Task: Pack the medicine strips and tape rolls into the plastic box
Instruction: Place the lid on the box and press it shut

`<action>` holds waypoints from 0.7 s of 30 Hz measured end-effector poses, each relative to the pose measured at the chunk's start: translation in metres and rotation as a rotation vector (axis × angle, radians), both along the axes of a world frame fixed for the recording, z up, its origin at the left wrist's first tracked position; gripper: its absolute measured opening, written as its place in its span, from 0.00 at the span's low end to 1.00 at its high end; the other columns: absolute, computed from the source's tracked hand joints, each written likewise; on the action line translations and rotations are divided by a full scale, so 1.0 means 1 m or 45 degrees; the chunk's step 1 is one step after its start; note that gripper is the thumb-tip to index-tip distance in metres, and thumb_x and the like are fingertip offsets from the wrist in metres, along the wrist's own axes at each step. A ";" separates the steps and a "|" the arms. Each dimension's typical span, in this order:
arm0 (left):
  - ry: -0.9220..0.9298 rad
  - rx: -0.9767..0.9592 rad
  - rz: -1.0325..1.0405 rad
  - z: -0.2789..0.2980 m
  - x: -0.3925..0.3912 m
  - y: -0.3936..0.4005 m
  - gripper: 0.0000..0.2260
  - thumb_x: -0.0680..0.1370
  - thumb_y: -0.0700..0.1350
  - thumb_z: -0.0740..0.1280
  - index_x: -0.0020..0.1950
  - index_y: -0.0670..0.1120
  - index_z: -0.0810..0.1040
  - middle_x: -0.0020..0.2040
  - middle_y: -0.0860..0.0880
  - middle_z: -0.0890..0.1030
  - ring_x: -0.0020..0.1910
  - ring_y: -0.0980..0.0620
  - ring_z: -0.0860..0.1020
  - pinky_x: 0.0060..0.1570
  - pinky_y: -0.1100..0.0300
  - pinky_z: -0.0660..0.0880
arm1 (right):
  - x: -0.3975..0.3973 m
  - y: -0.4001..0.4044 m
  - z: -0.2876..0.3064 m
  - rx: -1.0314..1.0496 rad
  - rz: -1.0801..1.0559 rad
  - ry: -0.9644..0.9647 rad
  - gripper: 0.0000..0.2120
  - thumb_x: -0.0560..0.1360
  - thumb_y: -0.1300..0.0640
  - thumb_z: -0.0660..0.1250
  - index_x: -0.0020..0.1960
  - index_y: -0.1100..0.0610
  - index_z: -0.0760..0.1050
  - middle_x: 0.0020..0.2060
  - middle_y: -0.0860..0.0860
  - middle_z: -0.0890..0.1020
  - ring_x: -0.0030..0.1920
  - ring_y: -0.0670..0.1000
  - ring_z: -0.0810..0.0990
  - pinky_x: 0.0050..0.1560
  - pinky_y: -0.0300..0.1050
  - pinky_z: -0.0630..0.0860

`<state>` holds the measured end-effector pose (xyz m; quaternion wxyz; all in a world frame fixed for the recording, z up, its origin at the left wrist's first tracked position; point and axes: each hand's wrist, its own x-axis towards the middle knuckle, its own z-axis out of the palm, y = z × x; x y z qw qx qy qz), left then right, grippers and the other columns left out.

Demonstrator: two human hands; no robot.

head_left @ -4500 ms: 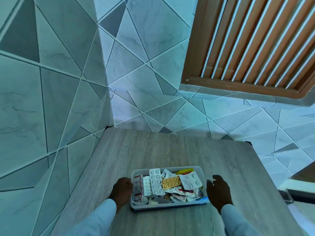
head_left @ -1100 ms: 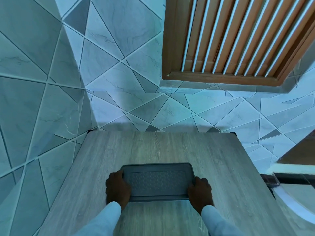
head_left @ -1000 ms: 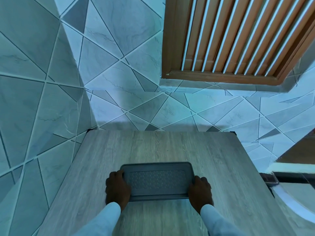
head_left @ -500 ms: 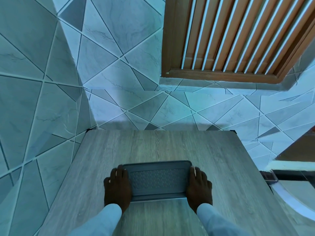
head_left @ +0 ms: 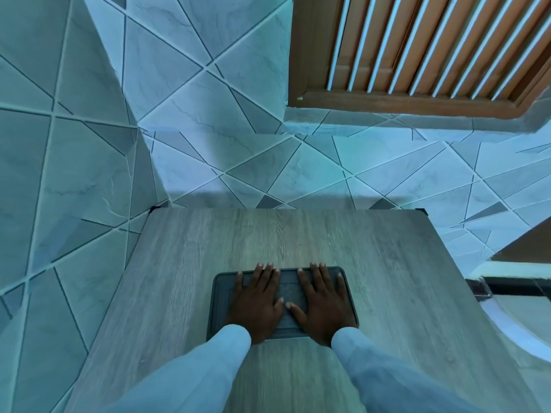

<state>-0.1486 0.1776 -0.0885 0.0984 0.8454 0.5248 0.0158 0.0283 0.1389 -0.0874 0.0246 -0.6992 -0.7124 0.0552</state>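
Observation:
The plastic box sits near the front middle of the wooden table [head_left: 298,234], covered by its dark grey lid [head_left: 222,296]. My left hand [head_left: 256,302] lies flat, palm down, on the left half of the lid. My right hand [head_left: 323,302] lies flat on the right half. The fingers of both are spread and point away from me. The medicine strips and tape rolls are hidden under the lid.
Tiled walls stand close to the table's left and far edges. A wooden louvred window [head_left: 417,55] is up at the right. A white ledge [head_left: 512,269] and a dark gap lie off the table's right edge.
The open box full of strips now has its lid on. My hands, which gripped the lid's left and right ends, have moved onto its top and lie flat there.

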 end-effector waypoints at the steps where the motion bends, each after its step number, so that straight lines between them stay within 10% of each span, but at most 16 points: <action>1: 0.004 -0.017 0.008 -0.001 0.003 0.002 0.29 0.79 0.58 0.46 0.78 0.49 0.44 0.79 0.50 0.46 0.78 0.50 0.41 0.74 0.40 0.38 | 0.000 0.001 -0.002 0.006 -0.007 0.005 0.39 0.73 0.28 0.41 0.78 0.50 0.52 0.78 0.56 0.56 0.78 0.57 0.51 0.73 0.61 0.40; 21: -0.014 -0.015 0.010 -0.004 0.008 0.008 0.30 0.78 0.60 0.45 0.77 0.50 0.44 0.79 0.51 0.47 0.78 0.50 0.42 0.74 0.38 0.40 | 0.000 0.008 -0.003 -0.011 -0.061 0.053 0.32 0.75 0.38 0.44 0.77 0.47 0.54 0.77 0.52 0.58 0.78 0.54 0.52 0.74 0.59 0.43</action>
